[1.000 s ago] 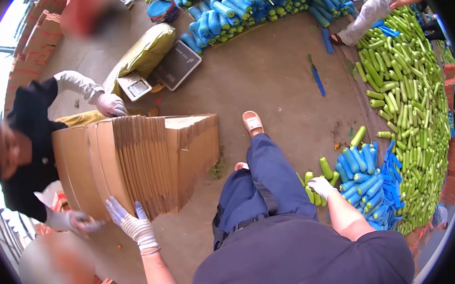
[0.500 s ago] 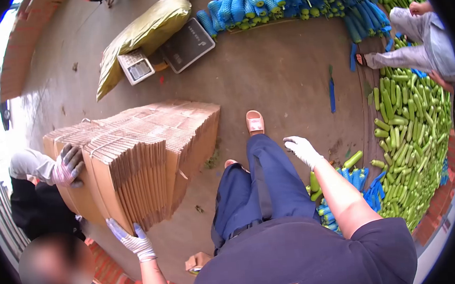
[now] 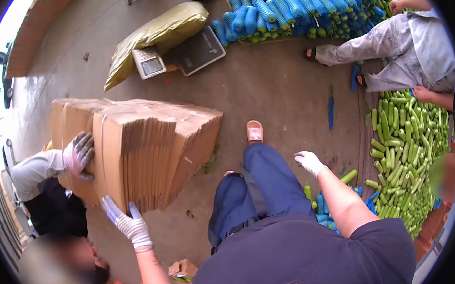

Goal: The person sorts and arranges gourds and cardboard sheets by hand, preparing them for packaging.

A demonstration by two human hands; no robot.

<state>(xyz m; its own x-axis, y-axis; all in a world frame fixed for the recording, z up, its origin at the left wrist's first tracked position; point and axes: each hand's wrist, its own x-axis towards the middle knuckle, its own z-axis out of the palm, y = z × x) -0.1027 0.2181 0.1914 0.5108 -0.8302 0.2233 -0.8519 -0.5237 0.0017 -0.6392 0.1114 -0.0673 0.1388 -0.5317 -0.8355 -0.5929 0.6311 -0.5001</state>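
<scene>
A large strapped bundle of flattened cardboard boxes [image 3: 150, 163] stands on the floor at the left. My left hand [image 3: 127, 221], in a white and grey glove, grips its near lower corner, fingers along the outer face and thumb on the edge side. Above it, a co-worker's gloved hand [image 3: 79, 155] presses on the same outer face. My right hand [image 3: 309, 162], also gloved, hovers beside my leg with its fingers loosely curled and holds nothing. Close to it lie green gourds [image 3: 349, 176], some in blue net sleeves [image 3: 321, 205].
A floor scale [image 3: 195, 52] and its display [image 3: 149, 62] stand by a yellowish sack [image 3: 161, 28]. Blue-netted gourds [image 3: 287, 11] are stacked at the back. Bare gourds [image 3: 402, 151] heap at the right, where another person's legs [image 3: 384, 46] reach in. An opened carton [image 3: 182, 268] sits near my left side.
The cardboard bundle has turned slightly, with my left hand still at its corner. My right hand's fingers have curled in. The person at the right has shifted further into view.
</scene>
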